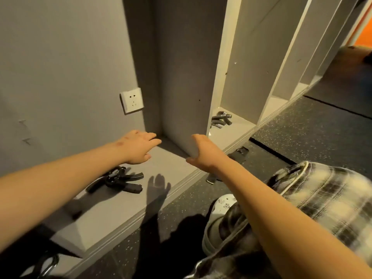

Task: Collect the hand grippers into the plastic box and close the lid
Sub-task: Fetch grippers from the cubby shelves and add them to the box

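The left hand was spread flat, palm down, with straight fingers pinching nothing. It hovered over the shelf and pointed toward the back corner. I judged this to be a reach into the bay, not yet a grasp. The grippers lay in a black tangle on the shelf at its 7 o'clock, under the forearm, so the hand had gone past them.

The right hand sat at the front edge of the divider, thumb up. Its fingers were hidden, so I could not tell whether they curled round the panel or only lay beside it. It was probably there to brace while the person crouched.

At its 1 o'clock, in the next bay, lay the bay grippers. One floor gripper was at 3 o'clock on the floor, and a near gripper was at 5 o'clock by the shelf's front lip. A corner gripper showed at the frame's 7 o'clock.

The box was not in view. With the pieces lying in several separate spots, the collecting looked barely started.
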